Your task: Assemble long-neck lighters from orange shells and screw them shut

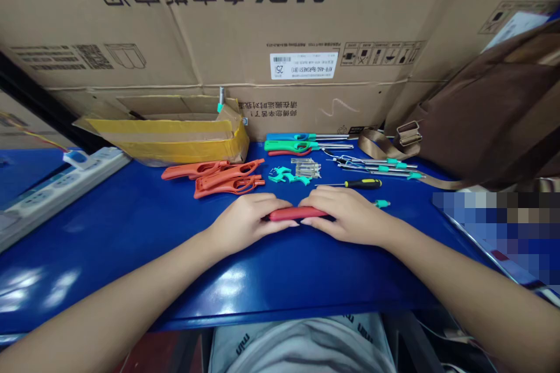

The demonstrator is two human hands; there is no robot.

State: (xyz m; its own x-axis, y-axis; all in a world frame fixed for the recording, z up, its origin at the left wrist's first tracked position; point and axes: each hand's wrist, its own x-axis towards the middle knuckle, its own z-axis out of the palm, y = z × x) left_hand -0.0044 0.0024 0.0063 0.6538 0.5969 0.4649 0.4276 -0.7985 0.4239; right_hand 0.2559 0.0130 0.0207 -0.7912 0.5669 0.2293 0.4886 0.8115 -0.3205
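A red gas lighter body (284,214) lies level between my two hands above the near part of the blue table. My left hand (245,218) grips its left end, with thumb below and fingers above. Round the right end closes my right hand (347,215), hiding that end. Just beyond are teal triggers (286,175) and clear small fuel tanks (307,168). Several orange-red lighter shells (227,178) lie left of these. A yellow-and-black screwdriver (364,184) rests beyond my right hand, and a part with a teal collar (382,204) sticks out behind it.
A blue lighter (286,137) and a green lighter (286,145) lie at the back, beside metal lighter tubes (385,167). An open carton with yellow tape (184,140) stands back left, near a white power strip (65,189). A brown bag (490,105) is at right, before large cardboard (210,29).
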